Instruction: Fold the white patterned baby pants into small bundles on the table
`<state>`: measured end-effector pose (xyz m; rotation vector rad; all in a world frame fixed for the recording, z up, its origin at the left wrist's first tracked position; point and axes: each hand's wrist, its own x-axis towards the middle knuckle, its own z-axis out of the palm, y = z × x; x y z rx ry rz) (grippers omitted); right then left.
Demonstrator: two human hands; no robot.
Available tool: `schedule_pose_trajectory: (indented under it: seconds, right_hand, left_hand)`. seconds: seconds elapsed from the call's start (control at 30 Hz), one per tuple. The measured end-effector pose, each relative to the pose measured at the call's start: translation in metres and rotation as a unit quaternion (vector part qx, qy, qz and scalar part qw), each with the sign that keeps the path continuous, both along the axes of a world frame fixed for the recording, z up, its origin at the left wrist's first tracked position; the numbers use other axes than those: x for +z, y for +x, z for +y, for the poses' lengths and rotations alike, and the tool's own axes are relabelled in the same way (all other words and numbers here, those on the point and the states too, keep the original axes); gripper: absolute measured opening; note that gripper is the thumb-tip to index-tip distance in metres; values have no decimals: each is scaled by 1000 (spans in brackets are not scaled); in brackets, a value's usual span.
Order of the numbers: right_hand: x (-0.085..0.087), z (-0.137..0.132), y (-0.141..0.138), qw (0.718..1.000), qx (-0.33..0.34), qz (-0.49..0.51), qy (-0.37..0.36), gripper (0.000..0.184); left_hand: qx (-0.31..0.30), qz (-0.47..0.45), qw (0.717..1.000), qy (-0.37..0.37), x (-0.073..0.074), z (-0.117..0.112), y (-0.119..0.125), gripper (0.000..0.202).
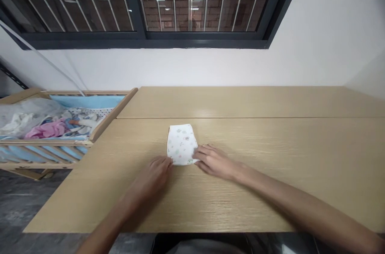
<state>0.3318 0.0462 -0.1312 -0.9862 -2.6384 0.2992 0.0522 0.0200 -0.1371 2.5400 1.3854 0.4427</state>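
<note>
A small folded white cloth with tiny coloured prints [181,143] lies flat on the light wooden table [270,174], a little left of centre. My left hand [156,174] rests on the table with its fingertips at the cloth's near left corner. My right hand [214,161] lies flat beside the cloth, fingers stretched out and touching its near right corner. Neither hand lifts the cloth.
A wooden cot [54,138] stands to the left of the table, filled with a heap of clothes in pink, white and blue. A white wall and a barred dark window [150,1] are behind the table.
</note>
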Motion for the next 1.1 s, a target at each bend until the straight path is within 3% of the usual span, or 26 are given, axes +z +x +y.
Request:
schedule_pose_trajectory:
  seconds: [0.2, 0.37, 0.47, 0.67, 0.77, 0.87, 0.97, 1.03, 1.1]
  right_hand:
    - [28, 0, -9, 993, -49, 63, -91, 20]
    - [33, 41, -19, 976, -137, 117, -122, 20]
    - [21, 70, -26, 968, -184, 142, -96, 18]
    - [-14, 112, -31, 952, -234, 168, -101, 23]
    - [-17, 115, -30, 950, -246, 161, -109, 25]
    - [-6, 104, -33, 963, -236, 132, -9, 39]
    - [3, 87, -41, 985, -131, 68, 95, 57]
    - [0, 79, -47, 993, -65, 6, 94, 64]
    - [-8, 76, -50, 996, -45, -44, 71, 71]
  left_hand:
    - [50, -55, 996, -42, 41, -2, 10, 33]
    - [66, -34, 997, 26, 55, 44, 14, 34]
    - [98, -3, 994, 54, 46, 79, 19, 32]
    - [163, 32, 983, 78, 7, 123, 26, 29]
    - [154, 31, 984, 86, -3, 126, 24, 32]
    - [141, 15, 984, 112, -3, 119, 23, 42]
    - [93, 3, 986, 135, -7, 107, 30, 60]
    - [60, 15, 990, 123, -16, 101, 38, 72]
    - [60, 44, 993, 95, -28, 96, 45, 80]
